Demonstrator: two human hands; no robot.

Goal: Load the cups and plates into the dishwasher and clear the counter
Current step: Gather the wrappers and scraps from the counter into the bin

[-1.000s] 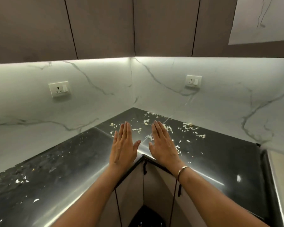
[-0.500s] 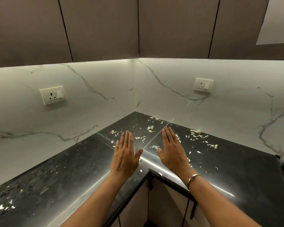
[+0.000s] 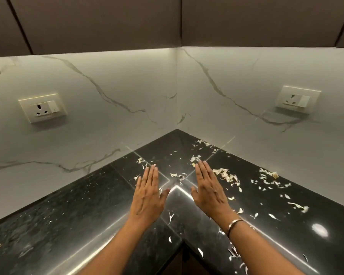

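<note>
A black stone counter [image 3: 83, 211] fills the corner of the kitchen. Pale food scraps [image 3: 226, 176] lie scattered over it, thickest toward the right and back. My left hand [image 3: 148, 197] and my right hand [image 3: 209, 190] are held side by side over the middle of the corner, palms down, fingers straight and together, holding nothing. A thin bangle [image 3: 234, 225] sits on my right wrist. No cups, plates or dishwasher are in view.
White marble walls meet at the corner behind the counter. One wall socket [image 3: 42, 110] is on the left wall, another socket [image 3: 297, 100] on the right. Dark upper cabinets [image 3: 107, 22] hang overhead. A cabinet door gap [image 3: 184, 261] shows below the counter's inner corner.
The view has come closer to the corner and tilted so less of the lower cabinets shows. Both hands have reached slightly farther over the counter and spread apart, still flat.
</note>
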